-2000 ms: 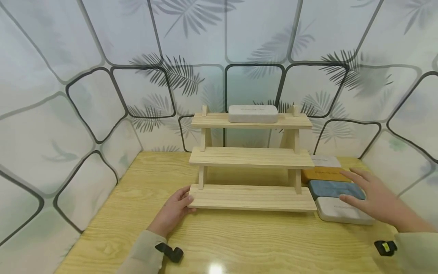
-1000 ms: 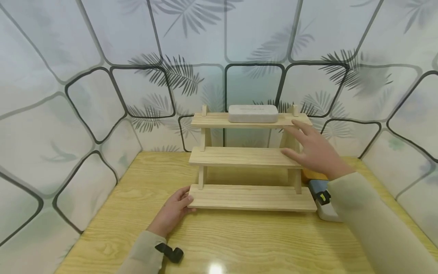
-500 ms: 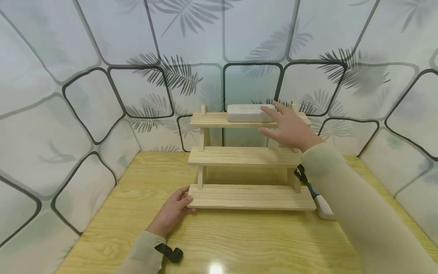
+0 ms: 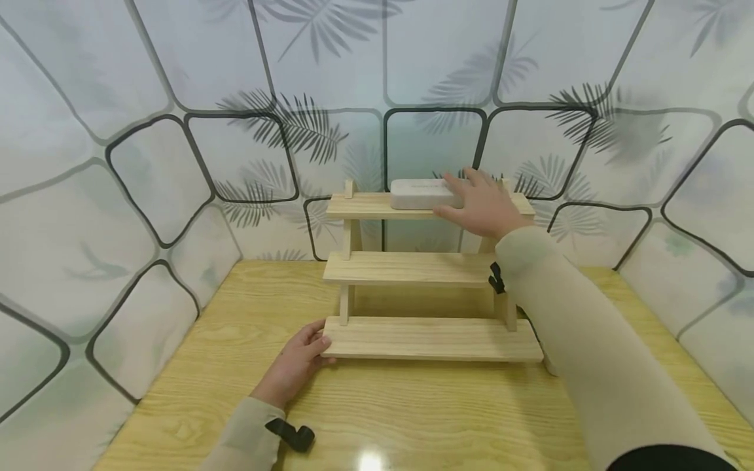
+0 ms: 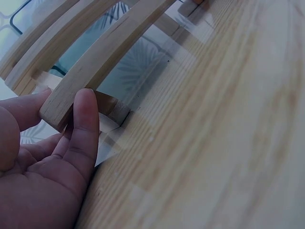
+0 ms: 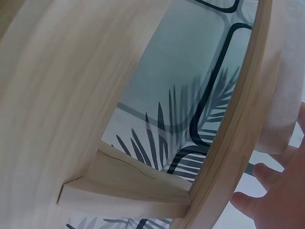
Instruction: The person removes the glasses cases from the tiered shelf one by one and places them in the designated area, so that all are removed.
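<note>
A three-tier wooden display stand (image 4: pixel 436 339) stands on the table, with a pale grey-white rounded case (image 4: pixel 418 195) lying on its top board. My left hand (image 4: pixel 294 369) grips the left end of the bottom board. In the left wrist view its thumb and fingers (image 5: pixel 86 112) pinch that board (image 5: pixel 90 71) from both sides. My right hand (image 4: pixel 485 206) reaches over the right part of the top board, its spread fingers overlapping the case's right end. The right wrist view has the fingertips of that hand (image 6: pixel 281 191) right beside the case (image 6: pixel 283 114).
The wood-grain table (image 4: pixel 400 412) spreads around the stand. Patterned wall covering (image 4: pixel 330 65) rises close behind and on both sides. My right sleeve (image 4: pixel 589 353) hides most of the cases to the right of the stand; a sliver of one white case (image 4: pixel 550 366) shows.
My right hand has moved left and up from above the cases on the right to the case on the top board. My left hand keeps its grip on the bottom board.
</note>
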### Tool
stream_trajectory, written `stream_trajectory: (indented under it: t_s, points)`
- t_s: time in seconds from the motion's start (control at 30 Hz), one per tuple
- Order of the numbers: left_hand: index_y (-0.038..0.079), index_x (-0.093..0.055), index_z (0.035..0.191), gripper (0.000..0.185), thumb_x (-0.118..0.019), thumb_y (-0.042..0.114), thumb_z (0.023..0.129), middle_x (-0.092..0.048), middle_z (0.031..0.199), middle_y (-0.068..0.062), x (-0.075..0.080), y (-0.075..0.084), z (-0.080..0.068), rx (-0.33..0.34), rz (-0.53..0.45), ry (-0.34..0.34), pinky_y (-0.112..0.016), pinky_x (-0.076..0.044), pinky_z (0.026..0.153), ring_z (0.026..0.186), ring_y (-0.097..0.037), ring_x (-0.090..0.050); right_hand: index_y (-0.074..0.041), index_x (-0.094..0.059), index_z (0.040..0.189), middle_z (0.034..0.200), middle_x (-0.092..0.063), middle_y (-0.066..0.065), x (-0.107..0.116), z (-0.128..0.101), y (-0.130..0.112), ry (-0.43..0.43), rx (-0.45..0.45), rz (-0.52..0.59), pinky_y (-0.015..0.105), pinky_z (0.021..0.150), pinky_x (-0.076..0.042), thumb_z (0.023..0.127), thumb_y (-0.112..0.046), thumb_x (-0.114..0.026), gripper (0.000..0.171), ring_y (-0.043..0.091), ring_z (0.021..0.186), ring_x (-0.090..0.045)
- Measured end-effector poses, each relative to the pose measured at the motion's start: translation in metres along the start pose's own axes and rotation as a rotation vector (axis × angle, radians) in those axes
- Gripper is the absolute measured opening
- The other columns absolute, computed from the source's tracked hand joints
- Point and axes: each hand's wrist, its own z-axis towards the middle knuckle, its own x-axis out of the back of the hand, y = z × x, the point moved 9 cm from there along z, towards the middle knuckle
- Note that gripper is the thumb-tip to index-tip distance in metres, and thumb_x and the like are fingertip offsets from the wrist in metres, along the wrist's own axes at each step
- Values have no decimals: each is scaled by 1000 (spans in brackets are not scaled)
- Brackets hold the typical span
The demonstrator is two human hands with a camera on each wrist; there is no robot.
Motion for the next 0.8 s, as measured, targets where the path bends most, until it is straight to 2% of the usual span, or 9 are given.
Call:
stream_trajectory:
  t_s: [0.3,0.53,0.8]
  points:
    - [-1,-28,155,57,-53,14,107,-48,140,-26,-1,1,-1,-4,7,13,-36,-56,89,115,-28,-59,-30,-9,165,168,1,20,-2,15,-4,-56,-27,-27,76,112,-2,94,-77,-39,90,45,151,3]
    - [-1,-25,156,59,-53,15,107,-47,141,-25,-2,0,-2,-2,5,5,-38,-56,92,117,-28,-58,-34,-4,164,167,-1,23,-10,20,-1,-114,-45,-76,80,109,-2,89,-84,-36,96,47,150,0]
    - [-2,-22,157,62,-54,15,107,-45,141,-25,0,1,-1,7,8,17,-40,-55,93,118,-29,-57,-28,-20,164,161,-21,29,-10,20,-6,-44,-5,-58,71,112,-24,89,-78,-51,96,49,146,-21]
